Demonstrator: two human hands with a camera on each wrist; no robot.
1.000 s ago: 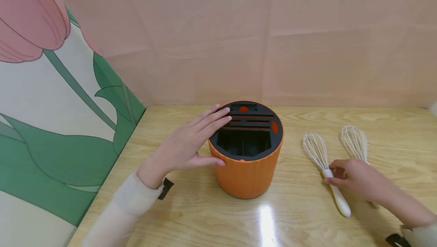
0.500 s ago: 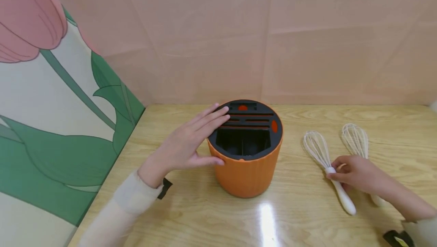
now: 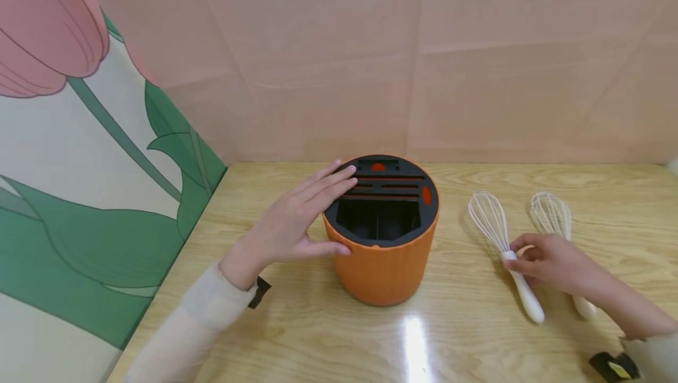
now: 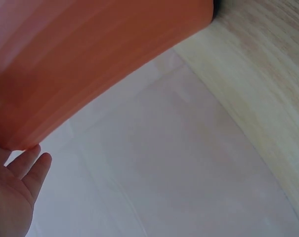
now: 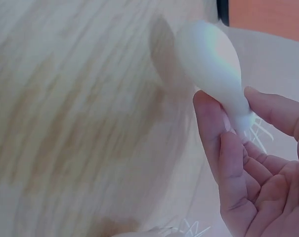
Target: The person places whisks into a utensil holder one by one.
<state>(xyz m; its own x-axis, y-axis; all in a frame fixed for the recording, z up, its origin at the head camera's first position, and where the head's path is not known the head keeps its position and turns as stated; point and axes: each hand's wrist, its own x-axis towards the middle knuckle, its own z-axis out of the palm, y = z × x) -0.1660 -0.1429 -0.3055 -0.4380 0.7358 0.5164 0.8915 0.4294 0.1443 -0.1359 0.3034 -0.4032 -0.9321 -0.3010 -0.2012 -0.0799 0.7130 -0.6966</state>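
My right hand (image 3: pixel 553 262) pinches the white handle of a whisk (image 3: pixel 521 295) near its collar, thumb on one side and fingers on the other. In the right wrist view the rounded handle end (image 5: pixel 208 54) stands a little off its shadow on the table. My left hand (image 3: pixel 291 224) lies along the left side of an orange utensil holder (image 3: pixel 384 277). Its fingers are straight over the black slotted top (image 3: pixel 394 236), with the thumb against the front wall. In the left wrist view its fingertips (image 4: pixel 38 173) are right at the holder's rim.
A second white whisk (image 3: pixel 553 215) lies on the wooden table (image 3: pixel 296 336) just right of the held one, partly hidden behind my right hand. A pink backdrop (image 3: pixel 328 65) rises along the table's back edge. A flower-patterned panel (image 3: pixel 106 242) borders the left.
The right hand grips the whisk throughout; the whisk shifted slightly right, then back left and a little up. The left hand and the holder stay in place.
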